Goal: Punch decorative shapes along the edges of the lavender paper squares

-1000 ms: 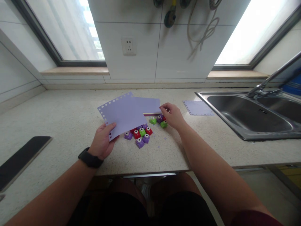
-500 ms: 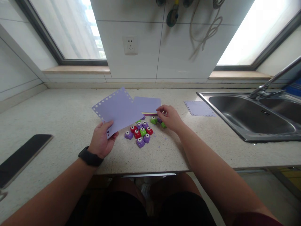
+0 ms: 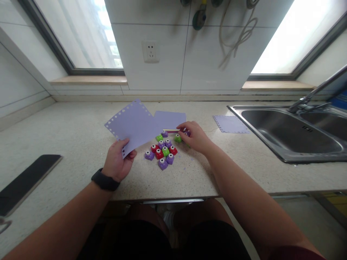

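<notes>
**Left hand holding punched sheet, right hand over the spare punches**

Landmark: main punch cluster (image 3: 165, 152), red, green and purple, standing mid-table (image 3: 187, 180).

Left hand (image 3: 119, 161) is gripping a lilac sheet (image 3: 135, 124) by its near corner, thumb on top; sheet is tilting up, left of and beyond the cluster, holes running along its edges. Right hand (image 3: 196, 137) is hanging just beyond and right of the cluster, fingers bending, thumb and forefinger narrowly apart. It's partly covering a few more punches, including a green punch (image 3: 178, 138); can't tell if it's touching or gripping any.

Step, my read: choosing or handling a punch while the sheet is waiting. Next move is probably calling for a narrow pinch on a single punch without knocking neighbours, plus a steady sheet edge.

Outward: paper stack (image 3: 170, 120) is lying beyond the cluster, another punched sheet (image 3: 231, 124) well right of it. Sink (image 3: 271, 126) is sitting farther right; dark flat object (image 3: 28, 182) is lying far left.
</notes>
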A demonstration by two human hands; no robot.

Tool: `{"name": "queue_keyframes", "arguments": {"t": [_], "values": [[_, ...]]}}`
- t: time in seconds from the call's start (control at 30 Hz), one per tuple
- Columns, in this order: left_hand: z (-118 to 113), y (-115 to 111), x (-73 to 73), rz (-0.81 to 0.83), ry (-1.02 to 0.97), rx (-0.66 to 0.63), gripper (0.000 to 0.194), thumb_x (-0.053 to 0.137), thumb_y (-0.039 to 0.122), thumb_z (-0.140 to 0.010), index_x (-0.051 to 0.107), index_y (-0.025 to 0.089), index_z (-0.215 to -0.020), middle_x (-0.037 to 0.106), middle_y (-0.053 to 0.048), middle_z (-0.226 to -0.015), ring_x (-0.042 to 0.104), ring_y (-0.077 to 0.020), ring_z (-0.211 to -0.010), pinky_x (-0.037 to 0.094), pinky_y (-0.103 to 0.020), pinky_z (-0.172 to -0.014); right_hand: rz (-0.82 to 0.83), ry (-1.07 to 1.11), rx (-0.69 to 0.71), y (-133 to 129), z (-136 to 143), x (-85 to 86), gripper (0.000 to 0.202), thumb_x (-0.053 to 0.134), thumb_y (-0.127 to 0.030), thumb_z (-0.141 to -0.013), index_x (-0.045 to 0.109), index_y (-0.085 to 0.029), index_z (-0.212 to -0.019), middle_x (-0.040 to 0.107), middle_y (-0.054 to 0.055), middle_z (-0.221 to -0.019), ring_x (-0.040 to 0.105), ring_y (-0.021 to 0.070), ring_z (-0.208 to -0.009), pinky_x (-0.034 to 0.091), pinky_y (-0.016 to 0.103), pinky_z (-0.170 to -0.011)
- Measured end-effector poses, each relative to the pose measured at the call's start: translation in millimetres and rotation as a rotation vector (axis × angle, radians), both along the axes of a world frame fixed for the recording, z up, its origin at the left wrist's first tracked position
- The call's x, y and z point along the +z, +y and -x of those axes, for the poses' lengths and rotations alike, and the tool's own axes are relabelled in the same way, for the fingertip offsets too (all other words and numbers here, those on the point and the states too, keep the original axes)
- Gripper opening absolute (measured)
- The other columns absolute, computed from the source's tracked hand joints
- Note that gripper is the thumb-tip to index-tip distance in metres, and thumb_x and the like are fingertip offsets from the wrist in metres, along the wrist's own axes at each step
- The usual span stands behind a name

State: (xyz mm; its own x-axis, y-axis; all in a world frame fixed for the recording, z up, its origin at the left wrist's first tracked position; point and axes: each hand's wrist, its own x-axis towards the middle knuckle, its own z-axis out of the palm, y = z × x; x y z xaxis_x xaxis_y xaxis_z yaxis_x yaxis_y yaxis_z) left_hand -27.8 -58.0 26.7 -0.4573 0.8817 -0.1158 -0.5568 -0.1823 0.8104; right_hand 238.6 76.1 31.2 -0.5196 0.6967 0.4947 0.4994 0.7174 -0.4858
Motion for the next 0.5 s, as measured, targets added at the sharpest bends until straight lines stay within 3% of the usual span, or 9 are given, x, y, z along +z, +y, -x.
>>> {"name": "queue_keyframes", "arguments": {"t": [0.3, 0.5], "values": [[0.9, 0.0, 1.3, 0.002, -0.042, -0.048, 0.027, 0.075, 0.013, -0.074, 0.049, 0.021, -0.073, 0.049, 0.006, -0.066, 0.043, -0.0075, -0.049, 0.034, -0.02, -0.043, -0.035, -0.202, 0.091, -17.0, 17.3, -0.3, 0.038, 0.061, -0.03, -0.095, 0.068, -0.027, -0.132, 0.073, 0.007, -0.13, 0.062, 0.0308, -0.119, 0.042, 0.048, -0.104], [-0.5, 0.3, 2.1, 0.007, -0.014, -0.034, 0.029, 0.075, 0.012, -0.072, 0.048, 0.02, -0.07, 0.048, 0.006, -0.066, 0.043, -0.0075, -0.049, 0.035, -0.02, -0.043, -0.06, -0.264, 0.11, -21.2, 19.1, 5.0, 0.042, 0.059, -0.033, -0.096, 0.066, -0.027, -0.138, 0.071, 0.007, -0.136, 0.06, 0.0316, -0.123, 0.039, 0.048, -0.105]]}}
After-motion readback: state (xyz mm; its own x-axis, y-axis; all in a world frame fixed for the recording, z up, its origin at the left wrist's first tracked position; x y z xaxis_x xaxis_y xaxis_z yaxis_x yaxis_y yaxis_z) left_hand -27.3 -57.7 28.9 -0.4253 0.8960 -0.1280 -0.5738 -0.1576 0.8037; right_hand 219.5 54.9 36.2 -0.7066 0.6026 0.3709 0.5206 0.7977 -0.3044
